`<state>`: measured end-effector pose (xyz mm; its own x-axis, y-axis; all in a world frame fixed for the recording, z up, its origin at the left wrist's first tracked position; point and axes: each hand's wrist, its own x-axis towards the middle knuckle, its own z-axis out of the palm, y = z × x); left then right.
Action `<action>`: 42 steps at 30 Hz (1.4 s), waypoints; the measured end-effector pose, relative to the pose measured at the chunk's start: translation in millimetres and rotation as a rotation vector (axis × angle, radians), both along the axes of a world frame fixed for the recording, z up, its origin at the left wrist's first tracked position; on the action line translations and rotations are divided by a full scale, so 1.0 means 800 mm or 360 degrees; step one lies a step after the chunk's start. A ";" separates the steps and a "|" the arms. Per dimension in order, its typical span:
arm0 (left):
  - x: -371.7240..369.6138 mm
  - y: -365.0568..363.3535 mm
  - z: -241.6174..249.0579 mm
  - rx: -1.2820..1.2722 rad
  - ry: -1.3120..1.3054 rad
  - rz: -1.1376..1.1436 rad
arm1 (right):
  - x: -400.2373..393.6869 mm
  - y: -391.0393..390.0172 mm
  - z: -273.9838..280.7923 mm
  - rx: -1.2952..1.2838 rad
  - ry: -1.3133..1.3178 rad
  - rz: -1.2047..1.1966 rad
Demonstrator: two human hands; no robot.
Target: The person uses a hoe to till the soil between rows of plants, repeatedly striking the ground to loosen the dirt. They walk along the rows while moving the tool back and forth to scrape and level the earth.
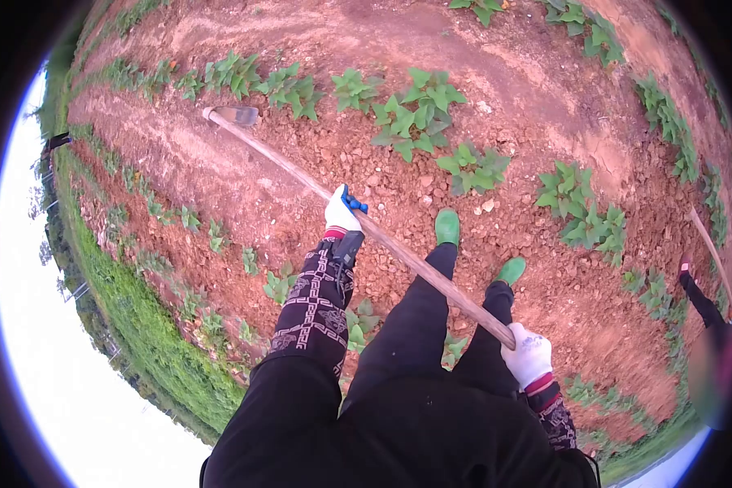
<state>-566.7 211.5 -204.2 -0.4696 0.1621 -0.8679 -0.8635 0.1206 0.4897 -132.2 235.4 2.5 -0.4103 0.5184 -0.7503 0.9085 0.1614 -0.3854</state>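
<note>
A long wooden-handled hoe slants across the view from upper left to lower right. Its metal blade rests at or close to the reddish soil, beside a row of leafy green plants. Partway along the handle, my left hand, in a white glove with blue on the fingers, is wrapped round the wood. My right hand, in a white glove with a red cuff, grips the butt end near my right thigh. The palms are hidden.
My green shoes stand on loose, cloddy soil between plant rows. More plants grow to the right. Another person's arm and a wooden pole show at the right edge. A grass strip borders the left.
</note>
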 end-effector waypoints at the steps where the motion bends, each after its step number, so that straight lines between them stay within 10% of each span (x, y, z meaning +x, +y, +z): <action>1: 0.051 0.013 0.012 -0.0154 -0.0100 -0.0042 | 0.032 -0.001 0.031 -0.0030 -0.0155 0.0008; 7: 0.095 -0.009 0.030 -0.0038 -0.0451 -0.0092 | 0.072 -0.027 0.082 -0.0049 -0.0155 -0.0238; 15: 0.110 -0.022 0.026 0.0136 -0.0575 0.0071 | 0.125 -0.044 -0.012 0.0046 0.0009 0.0019; 31: -0.232 -0.047 0.038 -0.0137 0.0424 0.0005 | -0.171 0.012 -0.116 -0.0448 0.0345 0.0196; 37: -0.025 -0.035 -0.060 -0.0301 0.0070 -0.0091 | -0.040 0.008 -0.026 -0.0224 -0.0023 0.0102; 42: -0.047 -0.052 -0.035 -0.0260 -0.0177 -0.0228 | -0.046 -0.006 0.009 -0.0342 0.0079 -0.0011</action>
<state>-604.2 170.2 -232.1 -0.3521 0.0733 -0.9331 -0.8794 0.3153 0.3566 -168.9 230.8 9.5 -0.4464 0.3515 -0.8229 0.8885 0.0648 -0.4543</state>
